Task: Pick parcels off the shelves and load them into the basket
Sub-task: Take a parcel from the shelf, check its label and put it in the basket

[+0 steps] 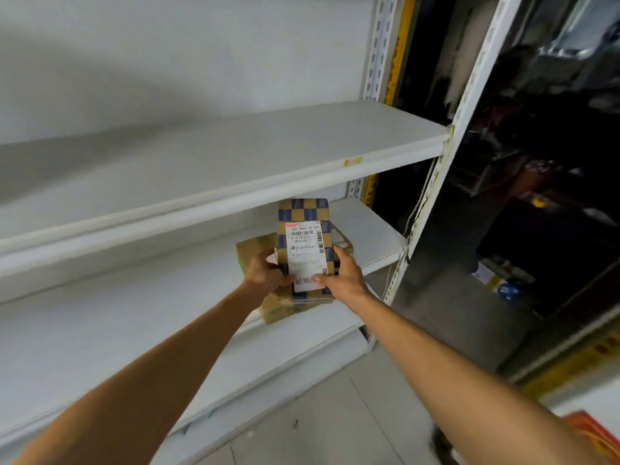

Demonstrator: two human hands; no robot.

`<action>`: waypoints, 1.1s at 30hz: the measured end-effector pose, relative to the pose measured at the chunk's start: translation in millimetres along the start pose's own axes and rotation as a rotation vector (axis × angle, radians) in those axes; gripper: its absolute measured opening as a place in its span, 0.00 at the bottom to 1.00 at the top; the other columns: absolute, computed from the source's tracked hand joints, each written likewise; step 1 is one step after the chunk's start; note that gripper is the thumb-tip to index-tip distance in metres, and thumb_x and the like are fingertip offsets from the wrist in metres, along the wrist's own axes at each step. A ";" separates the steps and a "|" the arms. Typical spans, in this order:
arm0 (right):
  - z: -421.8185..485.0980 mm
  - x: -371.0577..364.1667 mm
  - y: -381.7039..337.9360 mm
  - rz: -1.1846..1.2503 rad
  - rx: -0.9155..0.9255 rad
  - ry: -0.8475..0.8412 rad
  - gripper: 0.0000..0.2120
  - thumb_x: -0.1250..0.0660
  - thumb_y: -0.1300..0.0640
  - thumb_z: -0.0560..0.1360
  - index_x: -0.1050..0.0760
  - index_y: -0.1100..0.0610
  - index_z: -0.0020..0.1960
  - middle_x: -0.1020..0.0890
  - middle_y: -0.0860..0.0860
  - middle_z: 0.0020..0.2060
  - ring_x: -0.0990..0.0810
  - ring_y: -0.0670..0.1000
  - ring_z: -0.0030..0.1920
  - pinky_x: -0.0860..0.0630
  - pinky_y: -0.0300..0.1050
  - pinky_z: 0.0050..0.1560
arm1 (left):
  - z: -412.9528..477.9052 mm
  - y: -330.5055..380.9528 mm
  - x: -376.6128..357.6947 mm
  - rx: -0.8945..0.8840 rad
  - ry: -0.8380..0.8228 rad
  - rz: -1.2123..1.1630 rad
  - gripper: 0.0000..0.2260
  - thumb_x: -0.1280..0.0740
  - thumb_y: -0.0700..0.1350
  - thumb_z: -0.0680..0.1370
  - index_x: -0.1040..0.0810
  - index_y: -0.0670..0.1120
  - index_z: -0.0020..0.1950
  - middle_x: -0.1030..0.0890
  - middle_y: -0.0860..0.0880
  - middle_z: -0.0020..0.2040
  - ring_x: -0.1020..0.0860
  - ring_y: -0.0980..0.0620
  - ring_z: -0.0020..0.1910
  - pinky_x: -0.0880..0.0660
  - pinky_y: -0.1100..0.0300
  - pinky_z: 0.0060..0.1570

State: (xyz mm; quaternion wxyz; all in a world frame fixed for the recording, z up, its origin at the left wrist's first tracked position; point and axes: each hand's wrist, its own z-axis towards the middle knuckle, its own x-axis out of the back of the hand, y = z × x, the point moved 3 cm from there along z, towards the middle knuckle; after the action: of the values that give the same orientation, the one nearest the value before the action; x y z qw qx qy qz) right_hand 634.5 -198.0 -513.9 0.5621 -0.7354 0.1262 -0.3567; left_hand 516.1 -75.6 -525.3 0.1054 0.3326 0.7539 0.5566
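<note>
A head-worn camera looked down at white metal shelving, with two bare forearms reaching in from the bottom edge. At left, the upper shelf (201,169) ran across the view. Below it, the middle shelf (369,226) carried the only two parcels in sight.

The left hand (265,275) had its fingers curled round the left edge of a blue-and-tan checked parcel (303,213), and its thumb lay near the white shipping label (305,250). That parcel lay on top of a plain brown parcel (273,312), which sat on the shelf near its front lip. The right hand (344,275) gripped the checked parcel's right edge, thumb pressed on the label's lower end. So both hands held the one parcel.

Further right stood the shelving's perforated upright (432,209), then a dark neighbouring bay too dim to read. At bottom right, a red and orange object (593,434) peeked in (possibly the basket, though I cannot tell).

As a judgement, the task looked well along. The checked parcel was being picked up but was not yet loaded, and the brown one waited its turn.
</note>
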 end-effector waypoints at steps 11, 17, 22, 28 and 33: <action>-124.7 138.8 57.9 0.001 -0.093 0.380 0.33 0.23 0.65 0.67 0.29 0.54 0.69 0.20 0.52 0.61 0.22 0.54 0.62 0.24 0.52 0.61 | -84.4 19.3 -153.8 -0.248 -0.342 0.261 0.31 0.25 0.35 0.69 0.30 0.48 0.70 0.23 0.49 0.64 0.27 0.47 0.65 0.29 0.50 0.65; -229.5 210.8 110.6 0.110 -0.219 0.617 0.28 0.26 0.64 0.71 0.29 0.51 0.67 0.20 0.48 0.59 0.20 0.54 0.59 0.20 0.41 0.48 | -159.5 10.1 -258.7 -0.343 -0.594 0.336 0.28 0.24 0.35 0.68 0.26 0.46 0.67 0.21 0.48 0.63 0.25 0.49 0.63 0.27 0.52 0.62; -327.9 257.6 141.5 0.139 -0.304 0.859 0.38 0.26 0.67 0.69 0.36 0.53 0.74 0.19 0.55 0.57 0.19 0.58 0.55 0.19 0.56 0.53 | -233.8 -1.6 -338.0 -0.378 -0.814 0.355 0.28 0.25 0.34 0.70 0.28 0.45 0.68 0.23 0.50 0.63 0.26 0.49 0.63 0.25 0.47 0.61; -441.9 279.1 161.0 0.194 -0.365 1.194 0.34 0.25 0.67 0.68 0.31 0.50 0.69 0.19 0.52 0.52 0.19 0.53 0.51 0.19 0.38 0.42 | -325.3 -9.1 -414.8 -0.450 -1.143 0.429 0.31 0.24 0.33 0.67 0.28 0.46 0.68 0.22 0.48 0.63 0.24 0.48 0.59 0.24 0.46 0.59; -535.6 269.8 168.5 0.164 -0.450 1.467 0.30 0.25 0.67 0.68 0.29 0.54 0.66 0.18 0.51 0.52 0.19 0.48 0.47 0.21 0.32 0.39 | -407.3 -31.5 -461.4 -0.514 -1.438 0.477 0.32 0.23 0.32 0.65 0.26 0.45 0.67 0.21 0.47 0.61 0.22 0.50 0.55 0.22 0.48 0.57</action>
State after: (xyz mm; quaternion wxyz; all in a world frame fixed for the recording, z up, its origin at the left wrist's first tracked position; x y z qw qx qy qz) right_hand 506.3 -807.5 -504.4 0.1962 -0.3958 0.5901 -0.6758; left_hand 637.5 -679.4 -505.5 0.5170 0.7277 0.2579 0.3697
